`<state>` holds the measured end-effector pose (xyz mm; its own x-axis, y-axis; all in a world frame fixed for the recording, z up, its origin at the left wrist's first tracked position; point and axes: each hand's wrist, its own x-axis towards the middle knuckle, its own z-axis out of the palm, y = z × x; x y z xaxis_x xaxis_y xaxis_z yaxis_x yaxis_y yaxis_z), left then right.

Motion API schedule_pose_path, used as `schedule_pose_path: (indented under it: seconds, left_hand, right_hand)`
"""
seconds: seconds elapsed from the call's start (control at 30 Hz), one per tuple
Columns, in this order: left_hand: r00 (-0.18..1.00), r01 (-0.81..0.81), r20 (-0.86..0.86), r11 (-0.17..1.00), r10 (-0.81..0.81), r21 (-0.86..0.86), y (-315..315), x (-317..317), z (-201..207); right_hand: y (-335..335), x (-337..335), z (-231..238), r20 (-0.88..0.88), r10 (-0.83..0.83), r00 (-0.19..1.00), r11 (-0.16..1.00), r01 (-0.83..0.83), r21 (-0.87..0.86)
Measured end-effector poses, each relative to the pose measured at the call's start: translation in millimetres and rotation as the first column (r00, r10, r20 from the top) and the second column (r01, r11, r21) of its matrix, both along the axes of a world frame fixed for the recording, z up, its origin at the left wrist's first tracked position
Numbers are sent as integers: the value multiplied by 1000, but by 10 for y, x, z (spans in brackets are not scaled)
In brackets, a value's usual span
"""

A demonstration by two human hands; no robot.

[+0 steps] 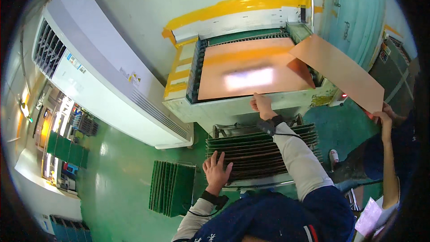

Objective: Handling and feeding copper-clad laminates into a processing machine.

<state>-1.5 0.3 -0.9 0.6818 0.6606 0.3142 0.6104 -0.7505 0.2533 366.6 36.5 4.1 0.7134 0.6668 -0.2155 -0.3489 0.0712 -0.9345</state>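
Left grip (217, 170) lies open, fingers spread flat on the near-left corner of the slotted rack (262, 152) of dark panels, with a standing row of green boards (171, 187) on the floor just to its left. Right grip (261, 104) reaches up and pinches the near edge of the copper sheet (246, 69) lying on the machine bed (251, 107). Further right, another person's hand (384, 117) holds a second copper sheet (340, 71) tilted over the bed's right corner
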Motion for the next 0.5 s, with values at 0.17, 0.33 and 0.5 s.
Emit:
schedule_pose_path:
  seconds: [0.17,0.33,0.5]
  left_hand:
    - [1000,22,9,1000,-22,-2,26,41,-28]
    - [1000,-14,-14,1000,14,-9,7,-22,-18]
    - [1000,3,-6,1000,-3,-11,11,-15,-10]
  right_hand:
    - [232,32,235,951,171,256,940,246,-236]
    - [444,-311,413,909,412,65,889,189,-417]
    - [529,-301,302,899,437,21,876,217,-431]
